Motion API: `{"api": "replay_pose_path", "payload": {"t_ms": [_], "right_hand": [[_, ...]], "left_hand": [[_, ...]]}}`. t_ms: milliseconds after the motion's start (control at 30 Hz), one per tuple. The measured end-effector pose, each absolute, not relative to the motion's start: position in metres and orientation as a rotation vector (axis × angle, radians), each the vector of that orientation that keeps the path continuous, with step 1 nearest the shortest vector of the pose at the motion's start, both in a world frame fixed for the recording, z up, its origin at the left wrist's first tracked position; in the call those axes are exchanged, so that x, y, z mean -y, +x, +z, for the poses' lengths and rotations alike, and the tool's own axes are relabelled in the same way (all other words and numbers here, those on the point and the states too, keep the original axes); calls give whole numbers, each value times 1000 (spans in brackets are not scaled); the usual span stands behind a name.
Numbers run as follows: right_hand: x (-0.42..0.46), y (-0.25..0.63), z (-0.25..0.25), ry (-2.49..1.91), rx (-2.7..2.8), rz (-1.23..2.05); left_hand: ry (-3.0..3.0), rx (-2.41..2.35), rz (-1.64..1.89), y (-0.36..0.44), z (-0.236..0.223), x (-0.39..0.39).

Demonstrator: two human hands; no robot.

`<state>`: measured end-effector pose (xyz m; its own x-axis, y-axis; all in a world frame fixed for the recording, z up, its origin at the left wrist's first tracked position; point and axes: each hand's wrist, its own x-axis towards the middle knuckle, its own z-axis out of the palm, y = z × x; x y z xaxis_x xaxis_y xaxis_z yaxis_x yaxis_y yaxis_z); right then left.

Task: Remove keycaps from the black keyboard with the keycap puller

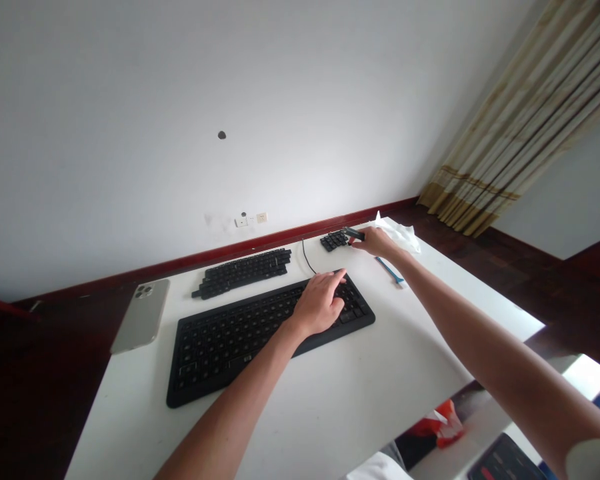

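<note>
My left hand [321, 303] lies over the right part of a black keyboard [230, 330], fingers stretched toward its far edge and thumb apart. Much of the keyboard shows small pale round spots where keycaps are off. At the back right of the table, my right hand [375, 241] is closed around a small tool [354, 233] with a grey metal end and black and red parts; its exact kind is unclear. The tool's end is beside a small group of loose black keycaps [334, 241]. More black keycaps [247, 270] lie in rows behind the keyboard.
A phone [143, 317] lies face down on the left of the white table [360, 387]. A blue stick-like tool [389, 270] and crumpled white plastic [403, 235] lie at the right. The keyboard's cable [307, 257] runs toward the wall. A red bag [450, 423] is below the front edge.
</note>
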<state>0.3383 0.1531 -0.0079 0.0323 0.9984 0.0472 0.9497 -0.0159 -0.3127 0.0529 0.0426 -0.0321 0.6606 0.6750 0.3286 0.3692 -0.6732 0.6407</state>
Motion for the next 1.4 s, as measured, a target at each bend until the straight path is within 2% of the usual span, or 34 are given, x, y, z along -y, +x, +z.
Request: {"api": "replay_pose_path", "payload": {"t_ms": [333,700,900,1133,1400], "right_hand": [[-149,332,1,-2010,1950,248],[-72,317,13,-1819,1566,298],[-29,289,2,-1682,1569,467],[-7,273,-6,-1201,1122,874],[0,267,-21,-1426,1300,796]], "left_hand": [[2335,-812,756,52,-32,-43],[2368,-815,771,53,-28,-40],[2361,-817,787,53,-29,-39],[2323,-846,810,47,-23,-34],[2523,-954,618,46,-11,-5]]}}
